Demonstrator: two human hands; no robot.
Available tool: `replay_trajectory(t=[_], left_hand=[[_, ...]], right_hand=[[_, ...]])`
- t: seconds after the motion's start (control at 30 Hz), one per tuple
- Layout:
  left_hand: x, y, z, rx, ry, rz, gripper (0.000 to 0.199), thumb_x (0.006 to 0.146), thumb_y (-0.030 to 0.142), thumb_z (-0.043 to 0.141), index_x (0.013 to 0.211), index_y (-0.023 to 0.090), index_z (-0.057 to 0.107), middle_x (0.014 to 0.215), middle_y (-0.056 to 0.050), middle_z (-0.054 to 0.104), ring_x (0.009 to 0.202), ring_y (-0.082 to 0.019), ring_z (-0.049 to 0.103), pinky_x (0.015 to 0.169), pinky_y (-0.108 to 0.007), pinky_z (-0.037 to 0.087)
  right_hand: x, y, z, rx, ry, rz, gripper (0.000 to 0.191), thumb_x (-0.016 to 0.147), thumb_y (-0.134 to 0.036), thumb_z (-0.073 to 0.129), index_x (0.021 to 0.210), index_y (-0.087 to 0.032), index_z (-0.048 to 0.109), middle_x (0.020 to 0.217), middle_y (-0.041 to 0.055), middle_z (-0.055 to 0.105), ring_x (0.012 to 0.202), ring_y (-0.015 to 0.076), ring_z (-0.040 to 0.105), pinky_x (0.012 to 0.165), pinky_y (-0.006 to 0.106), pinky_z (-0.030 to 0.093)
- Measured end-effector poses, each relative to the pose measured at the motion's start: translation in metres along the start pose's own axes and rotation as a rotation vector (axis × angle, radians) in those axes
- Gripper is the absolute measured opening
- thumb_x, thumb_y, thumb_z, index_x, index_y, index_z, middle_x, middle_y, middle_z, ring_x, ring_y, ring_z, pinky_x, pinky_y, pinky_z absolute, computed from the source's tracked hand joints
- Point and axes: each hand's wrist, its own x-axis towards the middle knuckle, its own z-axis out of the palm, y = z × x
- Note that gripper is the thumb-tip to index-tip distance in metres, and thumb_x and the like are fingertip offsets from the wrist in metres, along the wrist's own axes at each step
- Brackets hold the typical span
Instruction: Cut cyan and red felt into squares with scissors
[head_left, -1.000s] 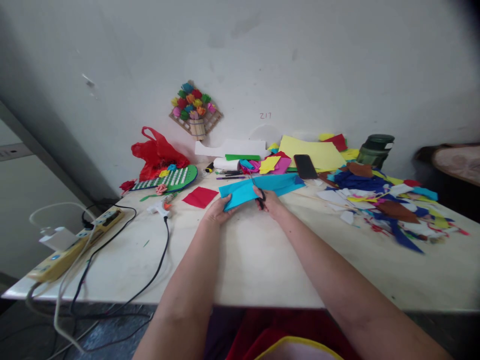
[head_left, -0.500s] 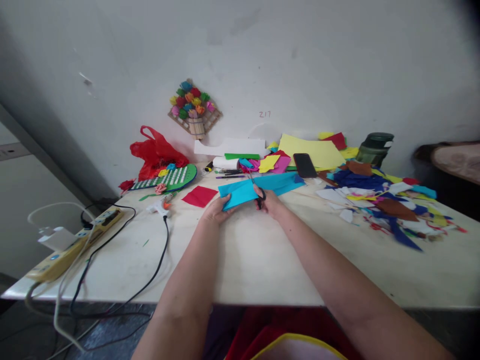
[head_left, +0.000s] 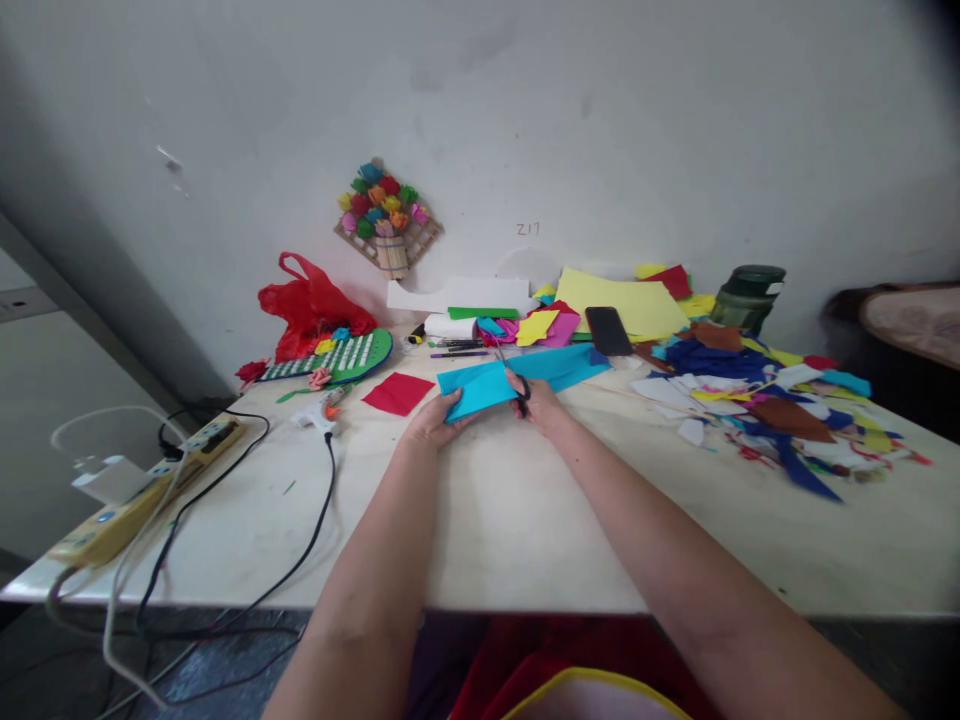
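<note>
My left hand (head_left: 433, 420) pinches the near left corner of a long strip of blue paper (head_left: 477, 388), thumb on top. In my right hand (head_left: 537, 404) are black-handled scissors (head_left: 523, 396), their blades lying across the strip. Whether the blades are parted is too small to tell. The strip's far part (head_left: 562, 368) stretches to the right behind my right hand, close to a dark phone (head_left: 608, 331). A red paper square (head_left: 397, 393) lies flat on the table just left of the strip.
On the left are a glue gun (head_left: 319, 418) with its cord, a yellow power strip (head_left: 150, 500), a green decorated board (head_left: 352, 357) and a red plastic bag (head_left: 315, 300). Colored scraps (head_left: 787, 410) are heaped at right before a green bottle (head_left: 750, 298). Yellow sheets (head_left: 619, 303) lie at the back.
The view has shifted very slightly. Both hands, the scissors and the blue paper keep nearly the same position.
</note>
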Motion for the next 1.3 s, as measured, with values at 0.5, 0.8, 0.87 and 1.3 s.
replay_trajectory(t=[0.5, 0.8, 0.87, 1.3], left_hand=[[0.006, 0.010, -0.011, -0.140, 0.026, 0.175, 0.031, 0.081, 0.016, 0.055, 0.112, 0.014, 0.051, 0.095, -0.010, 0.066, 0.082, -0.022, 0.065, 0.073, -0.042, 0.056], [0.010, 0.011, -0.016, -0.155, 0.061, 0.225, 0.029, 0.076, 0.015, 0.061, 0.104, 0.014, 0.055, 0.094, -0.009, 0.066, 0.081, -0.021, 0.065, 0.073, -0.041, 0.056], [0.012, 0.011, -0.017, -0.161, 0.072, 0.226, 0.027, 0.076, 0.014, 0.062, 0.102, 0.014, 0.056, 0.092, -0.009, 0.066, 0.079, -0.021, 0.065, 0.072, -0.040, 0.057], [0.018, 0.009, -0.014, -0.210, 0.108, 0.279, 0.021, 0.072, 0.009, 0.065, 0.092, 0.015, 0.060, 0.085, -0.006, 0.067, 0.075, -0.017, 0.065, 0.068, -0.030, 0.056]], right_hand=[[-0.003, -0.007, -0.023, 0.123, -0.074, -0.175, 0.026, 0.072, -0.039, 0.062, 0.080, -0.015, 0.058, 0.052, -0.0018, 0.057, 0.038, 0.0083, 0.050, 0.027, 0.015, 0.022], [0.000, -0.016, -0.043, -0.825, 0.398, -0.278, 0.037, 0.070, -0.050, 0.059, 0.086, -0.018, 0.069, 0.075, 0.0077, 0.068, 0.072, 0.0208, 0.063, 0.055, 0.026, 0.044], [-0.002, -0.019, -0.047, -1.144, 0.453, -0.260, 0.040, 0.073, -0.052, 0.055, 0.089, -0.019, 0.070, 0.085, 0.0112, 0.069, 0.085, 0.0253, 0.062, 0.065, 0.031, 0.045], [-0.002, -0.026, -0.066, -1.405, 0.335, -0.001, 0.046, 0.071, -0.051, 0.054, 0.099, -0.018, 0.068, 0.101, 0.0130, 0.067, 0.093, 0.0279, 0.061, 0.068, 0.033, 0.045]])
